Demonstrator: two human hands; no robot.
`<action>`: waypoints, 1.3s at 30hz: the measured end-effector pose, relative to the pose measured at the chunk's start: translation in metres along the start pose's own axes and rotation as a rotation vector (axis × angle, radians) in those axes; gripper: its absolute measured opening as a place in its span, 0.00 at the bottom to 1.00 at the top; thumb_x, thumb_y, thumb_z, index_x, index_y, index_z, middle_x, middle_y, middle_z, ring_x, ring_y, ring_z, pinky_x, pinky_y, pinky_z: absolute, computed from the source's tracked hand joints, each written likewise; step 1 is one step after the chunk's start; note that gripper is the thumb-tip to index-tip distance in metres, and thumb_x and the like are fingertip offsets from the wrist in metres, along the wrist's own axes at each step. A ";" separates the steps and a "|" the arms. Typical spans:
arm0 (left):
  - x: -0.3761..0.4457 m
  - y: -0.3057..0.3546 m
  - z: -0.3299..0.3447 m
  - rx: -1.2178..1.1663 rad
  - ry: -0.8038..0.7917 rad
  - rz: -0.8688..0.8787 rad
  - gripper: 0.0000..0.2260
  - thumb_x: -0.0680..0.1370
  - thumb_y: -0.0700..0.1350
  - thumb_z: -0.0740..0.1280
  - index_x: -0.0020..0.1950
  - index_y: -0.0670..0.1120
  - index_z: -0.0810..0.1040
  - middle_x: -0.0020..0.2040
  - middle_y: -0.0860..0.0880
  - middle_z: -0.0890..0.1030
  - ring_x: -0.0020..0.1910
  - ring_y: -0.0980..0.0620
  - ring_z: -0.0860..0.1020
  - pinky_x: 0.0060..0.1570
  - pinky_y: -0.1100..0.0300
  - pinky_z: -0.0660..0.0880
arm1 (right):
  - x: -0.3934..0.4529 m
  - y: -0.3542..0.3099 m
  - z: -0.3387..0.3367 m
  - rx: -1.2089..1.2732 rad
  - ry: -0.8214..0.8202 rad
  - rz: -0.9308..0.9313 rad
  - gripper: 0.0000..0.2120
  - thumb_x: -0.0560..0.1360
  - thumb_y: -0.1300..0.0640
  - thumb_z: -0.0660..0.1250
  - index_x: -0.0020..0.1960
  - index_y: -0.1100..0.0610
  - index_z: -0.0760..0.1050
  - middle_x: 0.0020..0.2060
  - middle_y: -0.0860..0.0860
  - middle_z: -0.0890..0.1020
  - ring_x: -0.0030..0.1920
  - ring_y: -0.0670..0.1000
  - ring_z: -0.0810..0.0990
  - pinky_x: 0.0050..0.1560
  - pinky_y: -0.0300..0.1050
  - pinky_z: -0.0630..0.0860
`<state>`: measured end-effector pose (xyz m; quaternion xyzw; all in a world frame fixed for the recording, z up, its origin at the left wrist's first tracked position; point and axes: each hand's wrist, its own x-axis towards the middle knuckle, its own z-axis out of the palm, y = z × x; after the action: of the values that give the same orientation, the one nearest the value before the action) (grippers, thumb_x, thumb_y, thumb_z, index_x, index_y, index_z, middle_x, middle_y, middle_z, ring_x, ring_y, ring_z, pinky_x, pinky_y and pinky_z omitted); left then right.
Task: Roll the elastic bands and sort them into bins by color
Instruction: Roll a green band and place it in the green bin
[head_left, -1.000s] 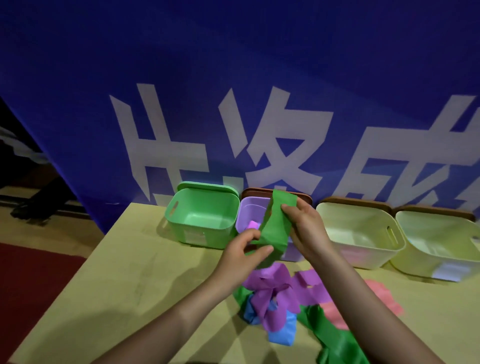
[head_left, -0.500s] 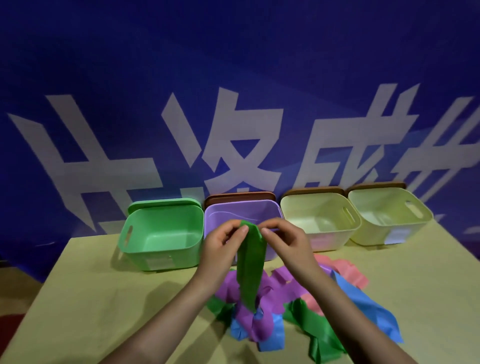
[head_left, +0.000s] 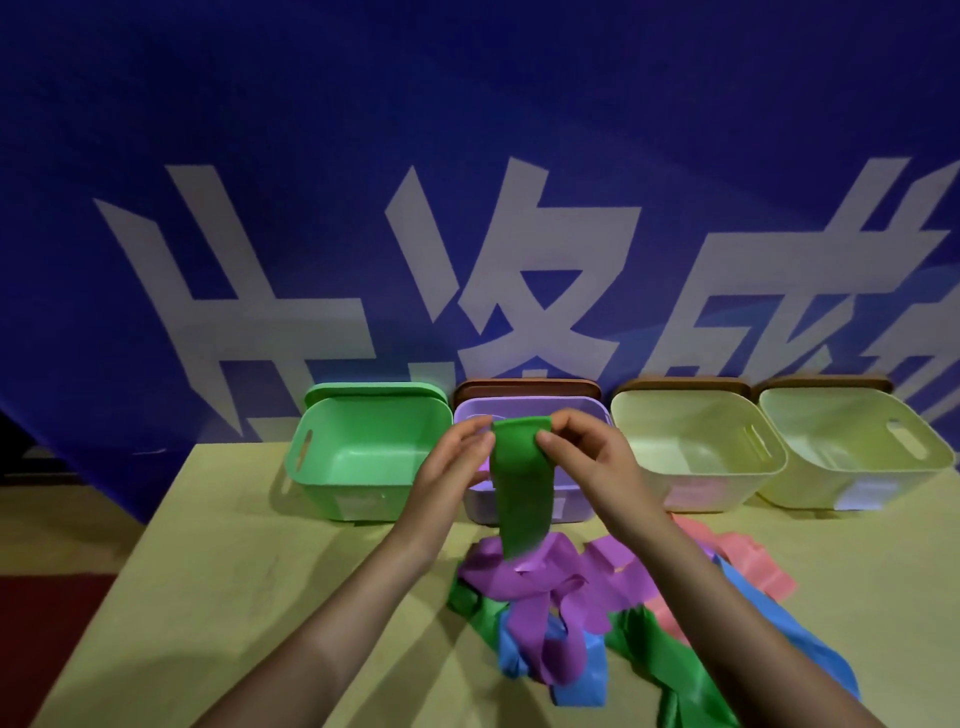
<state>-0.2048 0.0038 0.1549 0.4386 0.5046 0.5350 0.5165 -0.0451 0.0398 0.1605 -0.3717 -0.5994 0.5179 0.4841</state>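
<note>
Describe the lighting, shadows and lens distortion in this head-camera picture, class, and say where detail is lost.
Head view: dim, bluish light; the banner darkens to near black at the top. Soft shadows of the arms fall leftward on the table. Wide-angle bending curves the bins and table edge. The green band between the left hand and right hand looks sharp; the left corner is murky.

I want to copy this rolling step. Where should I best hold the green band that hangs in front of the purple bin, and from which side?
Probably pinch the green band at its top edge, one corner per hand, from its two sides, as the left hand and right hand do. It hangs flat and limp, so the top edge is the natural place to start a roll.
</note>
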 end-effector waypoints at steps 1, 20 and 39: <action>-0.002 0.002 0.000 -0.014 -0.010 -0.020 0.06 0.78 0.48 0.64 0.51 0.51 0.79 0.49 0.56 0.82 0.48 0.62 0.79 0.51 0.65 0.75 | 0.003 0.000 0.002 0.002 -0.012 0.002 0.10 0.75 0.68 0.66 0.38 0.58 0.74 0.30 0.48 0.76 0.35 0.47 0.72 0.39 0.37 0.71; 0.001 0.027 0.054 -0.361 0.051 -0.087 0.13 0.81 0.45 0.58 0.54 0.40 0.80 0.52 0.39 0.82 0.51 0.46 0.80 0.49 0.56 0.77 | -0.013 0.018 -0.020 0.124 0.027 0.075 0.22 0.69 0.46 0.70 0.55 0.60 0.75 0.49 0.54 0.81 0.52 0.52 0.79 0.55 0.45 0.76; 0.024 0.025 -0.023 -0.923 0.287 -0.140 0.13 0.81 0.52 0.59 0.59 0.47 0.78 0.53 0.49 0.83 0.54 0.50 0.80 0.53 0.52 0.75 | -0.033 0.052 -0.020 -0.008 -0.289 0.495 0.05 0.70 0.60 0.74 0.36 0.55 0.82 0.30 0.46 0.80 0.29 0.42 0.74 0.34 0.34 0.70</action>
<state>-0.2328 0.0268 0.1764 0.0504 0.3092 0.7219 0.6170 -0.0201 0.0232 0.1027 -0.4311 -0.5551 0.6656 0.2511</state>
